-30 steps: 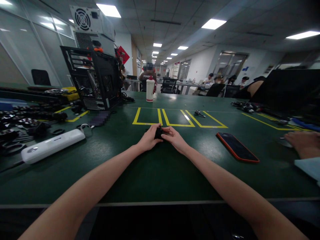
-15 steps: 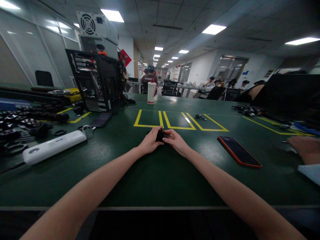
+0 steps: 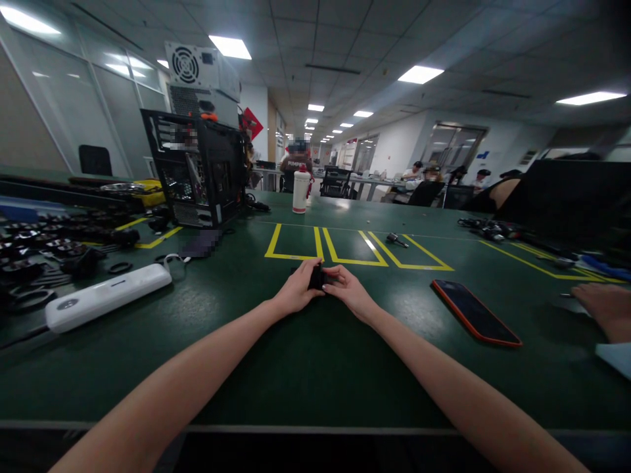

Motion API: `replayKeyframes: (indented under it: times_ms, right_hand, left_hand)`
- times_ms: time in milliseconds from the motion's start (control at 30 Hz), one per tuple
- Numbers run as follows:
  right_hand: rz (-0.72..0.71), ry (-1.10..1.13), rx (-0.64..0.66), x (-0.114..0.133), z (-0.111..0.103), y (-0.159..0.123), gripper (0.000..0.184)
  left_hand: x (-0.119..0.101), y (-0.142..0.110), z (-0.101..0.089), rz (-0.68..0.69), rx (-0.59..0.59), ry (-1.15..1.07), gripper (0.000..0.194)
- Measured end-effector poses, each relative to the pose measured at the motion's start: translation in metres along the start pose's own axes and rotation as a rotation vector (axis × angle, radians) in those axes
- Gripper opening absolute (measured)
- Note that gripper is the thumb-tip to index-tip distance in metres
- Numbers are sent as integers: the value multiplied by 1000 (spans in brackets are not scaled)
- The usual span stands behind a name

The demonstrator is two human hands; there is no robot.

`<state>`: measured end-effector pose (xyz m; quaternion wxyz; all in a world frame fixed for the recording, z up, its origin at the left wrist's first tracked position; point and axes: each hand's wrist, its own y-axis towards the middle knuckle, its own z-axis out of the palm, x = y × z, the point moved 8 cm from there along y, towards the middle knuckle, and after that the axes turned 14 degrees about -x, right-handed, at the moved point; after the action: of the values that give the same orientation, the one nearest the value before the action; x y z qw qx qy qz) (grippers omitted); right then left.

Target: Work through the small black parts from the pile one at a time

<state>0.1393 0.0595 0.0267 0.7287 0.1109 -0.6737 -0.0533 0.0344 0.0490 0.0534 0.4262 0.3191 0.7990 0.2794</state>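
Observation:
Between my two hands, just short of the yellow tape outlines, is a small black block-like part [image 3: 317, 276] whose kind I cannot make out. My left hand [image 3: 298, 290] wraps round it from the left, with the thumb on the near side. From the right, the fingertips of my right hand [image 3: 348, 292] pinch together at its right side; whether they hold a separate small piece is hidden. A small dark metallic part [image 3: 396, 240] lies inside the right-hand tape outline [image 3: 424, 267].
To the right lies an orange-cased phone [image 3: 476, 312], with another person's hand [image 3: 602, 305] beyond it. On the left are a white power strip [image 3: 109, 297], dark cables and rings, and an open computer case [image 3: 197, 167]. A white bottle [image 3: 300, 192] stands farther back.
The whole view has tilted up slightly, so the scene sits lower in the picture. My hands keep their grip on the black part, with little visible movement against the table.

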Motion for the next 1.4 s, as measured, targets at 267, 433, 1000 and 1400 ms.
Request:
replayKeyframes:
  times_ms: [267,433,1000,1400]
  right_hand:
    - [56,-65,-81,-6,-5,5,35]
    - [25,-52,-14,-5,-3,5,34]
    - [-46,4,-2,4,1,0,32]
    - [29,-67,-51,-7,-5,6,34]
  left_hand:
    - [1,0,0,-52,2,-12,67]
    - [-3,0,-1,-27,11,-18,67]
    - [-2,0,0,-13,11,-10,65]
    - [0,1,1,-43,12,-12,67]
